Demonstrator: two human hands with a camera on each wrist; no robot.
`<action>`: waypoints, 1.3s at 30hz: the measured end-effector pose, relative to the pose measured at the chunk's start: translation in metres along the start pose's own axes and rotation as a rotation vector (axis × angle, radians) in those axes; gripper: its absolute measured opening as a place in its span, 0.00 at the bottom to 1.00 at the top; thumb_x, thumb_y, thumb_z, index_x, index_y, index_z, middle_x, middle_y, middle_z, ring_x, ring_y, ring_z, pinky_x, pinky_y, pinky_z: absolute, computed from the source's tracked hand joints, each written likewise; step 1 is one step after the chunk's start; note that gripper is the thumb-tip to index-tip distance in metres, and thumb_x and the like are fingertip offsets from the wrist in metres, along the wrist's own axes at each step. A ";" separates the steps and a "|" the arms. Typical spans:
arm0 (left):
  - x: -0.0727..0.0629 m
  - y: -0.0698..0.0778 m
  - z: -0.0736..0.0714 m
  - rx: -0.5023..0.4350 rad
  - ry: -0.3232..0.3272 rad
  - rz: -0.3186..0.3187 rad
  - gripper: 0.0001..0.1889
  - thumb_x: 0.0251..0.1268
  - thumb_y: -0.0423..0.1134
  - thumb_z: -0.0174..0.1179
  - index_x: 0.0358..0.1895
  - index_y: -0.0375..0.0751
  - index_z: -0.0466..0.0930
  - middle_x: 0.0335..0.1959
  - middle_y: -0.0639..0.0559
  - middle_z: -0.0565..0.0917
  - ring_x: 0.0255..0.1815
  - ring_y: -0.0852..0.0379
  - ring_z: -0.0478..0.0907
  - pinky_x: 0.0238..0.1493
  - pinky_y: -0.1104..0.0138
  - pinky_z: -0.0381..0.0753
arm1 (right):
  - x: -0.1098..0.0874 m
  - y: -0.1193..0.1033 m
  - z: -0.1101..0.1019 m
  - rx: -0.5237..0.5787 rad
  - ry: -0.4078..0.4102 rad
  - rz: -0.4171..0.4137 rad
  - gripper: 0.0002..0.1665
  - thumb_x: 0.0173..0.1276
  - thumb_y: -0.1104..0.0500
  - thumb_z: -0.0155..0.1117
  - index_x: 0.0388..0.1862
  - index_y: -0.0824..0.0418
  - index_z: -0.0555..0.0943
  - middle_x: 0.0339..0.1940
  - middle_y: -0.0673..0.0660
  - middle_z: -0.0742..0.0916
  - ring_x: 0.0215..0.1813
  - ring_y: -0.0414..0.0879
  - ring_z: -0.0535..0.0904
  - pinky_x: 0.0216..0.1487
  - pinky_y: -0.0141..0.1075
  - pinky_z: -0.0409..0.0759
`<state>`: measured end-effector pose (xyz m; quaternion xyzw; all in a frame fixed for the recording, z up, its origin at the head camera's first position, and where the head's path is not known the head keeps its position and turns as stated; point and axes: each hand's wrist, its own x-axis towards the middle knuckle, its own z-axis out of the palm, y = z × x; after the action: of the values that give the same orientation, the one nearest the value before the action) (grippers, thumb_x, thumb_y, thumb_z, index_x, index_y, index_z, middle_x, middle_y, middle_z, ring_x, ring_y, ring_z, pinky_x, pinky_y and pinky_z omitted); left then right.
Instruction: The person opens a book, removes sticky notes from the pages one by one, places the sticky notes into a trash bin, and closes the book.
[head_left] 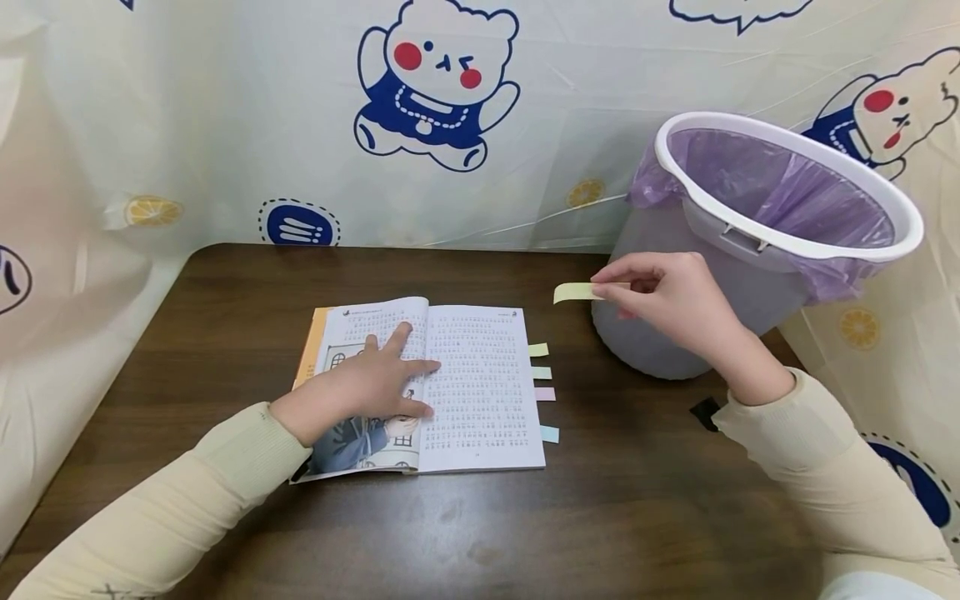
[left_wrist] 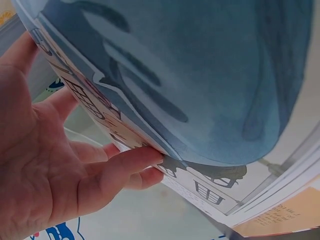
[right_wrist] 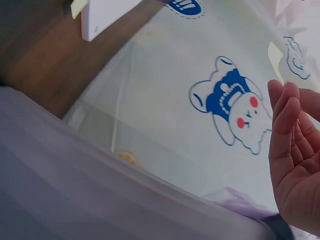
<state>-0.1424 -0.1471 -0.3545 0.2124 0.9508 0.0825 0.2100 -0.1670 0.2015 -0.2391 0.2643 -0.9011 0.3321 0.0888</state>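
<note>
An open book (head_left: 480, 392) lies on the brown table, its left page partly covered by an illustration. My left hand (head_left: 378, 379) rests on that page with fingers spread, the tips reaching just past the fold. Close up in the left wrist view, the left hand (left_wrist: 75, 165) touches the illustrated page (left_wrist: 200, 80). My right hand (head_left: 667, 300) pinches a pale yellow sticky tab (head_left: 573, 292) in the air, between the book and the bin. The right wrist view has the same tab (right_wrist: 275, 57) standing out from the right hand's (right_wrist: 297, 160) fingertips.
Several coloured sticky tabs (head_left: 543, 394) stick out of the book's right edge. A grey bin (head_left: 667, 342) with a white rim and purple liner stands beyond my right hand. A small black piece (head_left: 703, 413) lies near the right cuff. Printed sheeting (head_left: 247, 108) hangs behind the table.
</note>
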 end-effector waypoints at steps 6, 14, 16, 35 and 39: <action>0.001 0.000 0.001 -0.019 -0.011 -0.016 0.38 0.65 0.63 0.66 0.75 0.53 0.72 0.80 0.24 0.45 0.67 0.08 0.52 0.46 0.29 0.77 | -0.009 -0.010 -0.018 -0.086 0.061 -0.105 0.06 0.62 0.67 0.77 0.37 0.60 0.91 0.22 0.46 0.86 0.21 0.35 0.79 0.29 0.22 0.75; -0.001 0.000 0.000 -0.012 -0.001 -0.012 0.37 0.66 0.63 0.66 0.75 0.53 0.72 0.80 0.24 0.44 0.68 0.08 0.52 0.45 0.31 0.79 | -0.016 -0.018 -0.040 -0.138 0.133 -0.103 0.09 0.59 0.70 0.79 0.36 0.60 0.91 0.21 0.47 0.86 0.21 0.31 0.79 0.29 0.20 0.73; -0.001 0.000 0.000 -0.010 -0.001 -0.008 0.37 0.66 0.63 0.66 0.75 0.53 0.72 0.80 0.24 0.44 0.67 0.07 0.52 0.45 0.31 0.78 | -0.017 -0.021 -0.045 -0.145 0.150 -0.105 0.09 0.59 0.70 0.78 0.36 0.61 0.90 0.20 0.47 0.86 0.21 0.31 0.79 0.28 0.20 0.73; 0.001 0.001 0.001 -0.016 -0.011 -0.010 0.38 0.66 0.63 0.66 0.76 0.53 0.71 0.80 0.25 0.44 0.68 0.08 0.52 0.46 0.30 0.78 | -0.010 -0.021 -0.100 0.051 0.393 0.042 0.05 0.62 0.71 0.75 0.34 0.71 0.85 0.23 0.43 0.87 0.20 0.34 0.80 0.28 0.19 0.77; 0.000 0.001 0.000 -0.020 -0.013 -0.018 0.38 0.65 0.63 0.66 0.76 0.53 0.71 0.81 0.25 0.44 0.68 0.08 0.51 0.46 0.31 0.78 | -0.007 -0.014 -0.111 0.050 0.423 0.114 0.07 0.65 0.68 0.74 0.33 0.56 0.87 0.25 0.39 0.86 0.21 0.31 0.80 0.28 0.18 0.75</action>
<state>-0.1423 -0.1466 -0.3548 0.2025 0.9503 0.0888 0.2191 -0.1550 0.2671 -0.1488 0.1396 -0.8674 0.4066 0.2504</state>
